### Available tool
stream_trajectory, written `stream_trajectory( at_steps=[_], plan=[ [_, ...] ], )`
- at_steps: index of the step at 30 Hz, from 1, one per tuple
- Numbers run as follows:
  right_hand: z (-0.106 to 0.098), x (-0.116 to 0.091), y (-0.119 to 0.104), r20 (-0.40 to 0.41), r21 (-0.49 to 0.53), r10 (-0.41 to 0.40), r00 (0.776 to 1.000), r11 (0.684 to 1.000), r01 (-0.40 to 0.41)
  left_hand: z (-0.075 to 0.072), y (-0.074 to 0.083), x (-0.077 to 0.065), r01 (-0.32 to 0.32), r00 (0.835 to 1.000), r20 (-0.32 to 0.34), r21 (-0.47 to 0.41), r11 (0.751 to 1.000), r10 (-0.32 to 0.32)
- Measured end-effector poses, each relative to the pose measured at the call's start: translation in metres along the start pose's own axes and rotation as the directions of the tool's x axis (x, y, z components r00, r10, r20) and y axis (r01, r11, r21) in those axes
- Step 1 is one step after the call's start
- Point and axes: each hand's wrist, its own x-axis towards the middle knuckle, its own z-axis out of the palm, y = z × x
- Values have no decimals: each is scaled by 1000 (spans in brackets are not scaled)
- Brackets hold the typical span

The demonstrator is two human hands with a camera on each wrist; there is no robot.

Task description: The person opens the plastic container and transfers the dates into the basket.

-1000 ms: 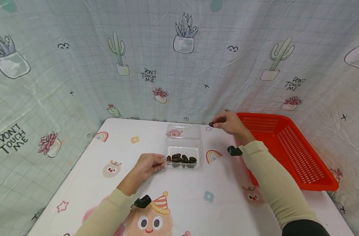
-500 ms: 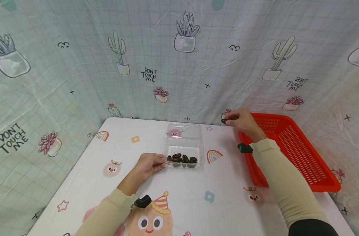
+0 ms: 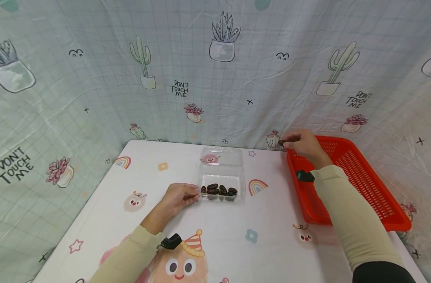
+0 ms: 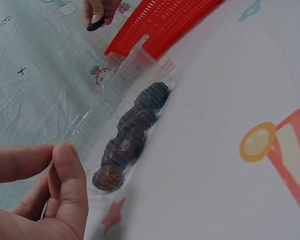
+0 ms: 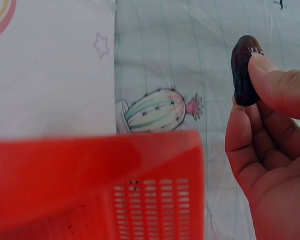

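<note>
A dark brown date (image 5: 244, 70) is pinched between the thumb and fingers of my right hand (image 3: 305, 146), above the far left corner of the red basket (image 3: 309, 210). At the middle of the table stands a clear plastic box (image 3: 220, 173) with its lid folded back. Several dark dates (image 4: 127, 142) lie along the near side of the box. My left hand (image 3: 178, 196) pinches the box's near left edge between thumb and fingers, as the left wrist view shows. Most of the basket's inside is hidden by my right arm in the head view.
The basket stands at the table's right side, its slotted walls rising above the white patterned tabletop (image 3: 215, 228). A curtain (image 3: 180, 51) printed with cacti hangs right behind the table's far edge and along both sides.
My right hand has moved right, carrying the date from beside the box's lid to above the basket's far corner. My left hand stays on the box.
</note>
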Motion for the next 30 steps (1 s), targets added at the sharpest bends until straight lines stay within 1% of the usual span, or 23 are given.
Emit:
stream_trajectory(
  at_steps=[6,13,24,30],
  plan=[
    [-8,-2,6,-14,-29,14,1000,999,-15,0,-2,1,3,1000,-14,7,1000,-3],
    [-15,-1,14,-21,-36,29,999,999,-30,1,-2,0,1,1000,-23,16,1000,-1],
    [-21,2,32,-52,-69,9,999,998,-13,3,-2,-2,-4,1000,-21,12,1000,4],
    [-26,1,38,-49,-72,34,998,997,-38,2,-2,-1,-4,1000,-31,14,1000,4]
  ],
)
